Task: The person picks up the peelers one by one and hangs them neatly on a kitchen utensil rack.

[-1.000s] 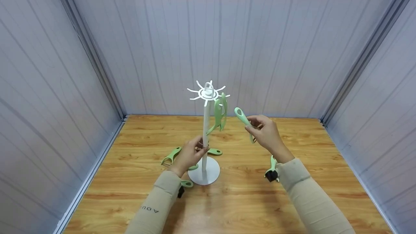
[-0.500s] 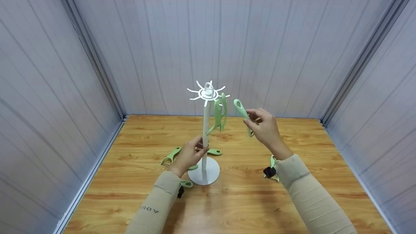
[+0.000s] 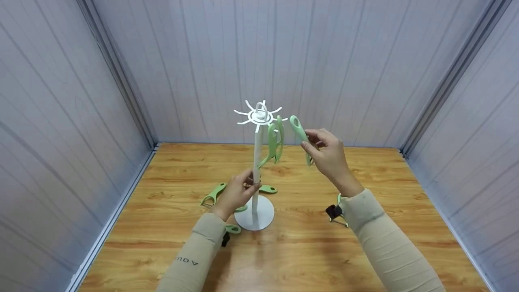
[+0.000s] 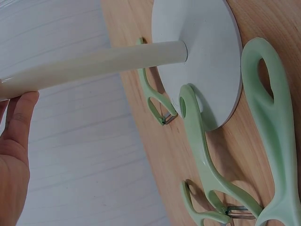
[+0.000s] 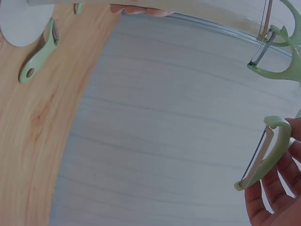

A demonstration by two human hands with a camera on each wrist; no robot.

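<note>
A white stand has an upright pole [image 3: 257, 154], a round base [image 3: 263, 217] and a ring of hooks [image 3: 259, 117] on top. My left hand [image 3: 237, 194] grips the pole low down, fingers and thumb around it. Two light green peelers [image 3: 272, 142] hang from hooks on the right side. My right hand [image 3: 329, 156] pinches another green peeler [image 3: 298, 126], its looped handle end up and close to the right of the hooks. In the right wrist view this peeler's blade [image 5: 256, 157] points away from the palm.
More green peelers lie on the wooden table: one at the left [image 3: 213, 195], one behind the pole [image 3: 268, 189], one by the right sleeve [image 3: 340, 222]. Others lie near the base, such as this large-looking peeler [image 4: 273, 122]. Panelled walls [image 3: 259, 52] enclose the table.
My right hand has lifted the peeler up and a little to the left, bringing its loop closer to the hooks. The left hand keeps its grip on the pole.
</note>
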